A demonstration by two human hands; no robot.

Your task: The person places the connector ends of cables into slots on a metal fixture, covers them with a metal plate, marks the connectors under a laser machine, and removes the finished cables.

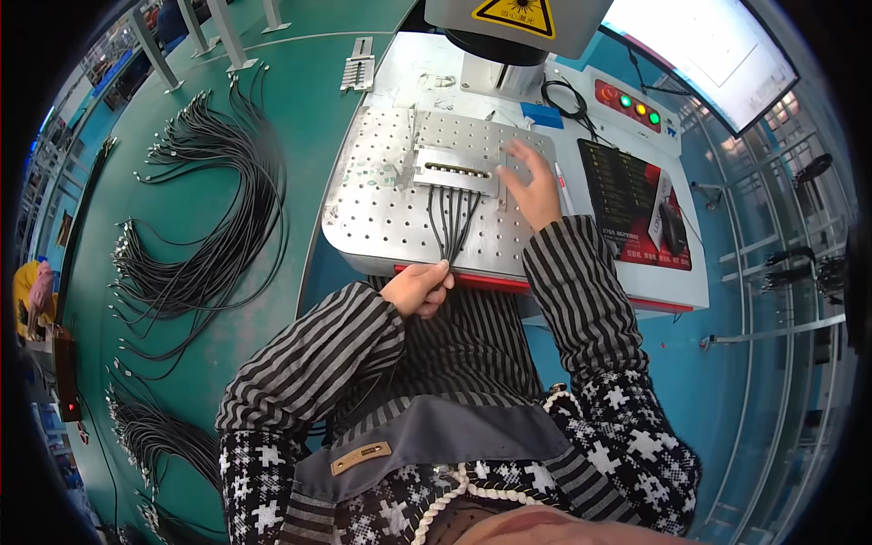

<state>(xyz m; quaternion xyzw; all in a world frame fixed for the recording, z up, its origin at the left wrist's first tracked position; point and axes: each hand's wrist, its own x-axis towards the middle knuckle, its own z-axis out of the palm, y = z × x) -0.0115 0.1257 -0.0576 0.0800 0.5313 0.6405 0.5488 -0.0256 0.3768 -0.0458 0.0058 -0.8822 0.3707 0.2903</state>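
Several black cables (451, 218) run from a slotted metal fixture (456, 173) down to the front edge of a perforated metal plate (381, 218). My left hand (421, 289) is closed round the bundled cables at that edge. Their ends lie in the fixture's slot, side by side. Just right of the fixture, my right hand (534, 186) hovers over the plate with fingers apart and nothing in them. Above the far side of the plate hangs the dark round lens of a machine head (495, 45).
Bundles of black cables (241, 200) cover the green table (309, 91) at left. A second slotted metal piece (359, 68) lies at its far edge. On the right are a button panel (629, 102), a dark mouse pad (627, 200), a mouse (672, 225) and a monitor (704, 54).
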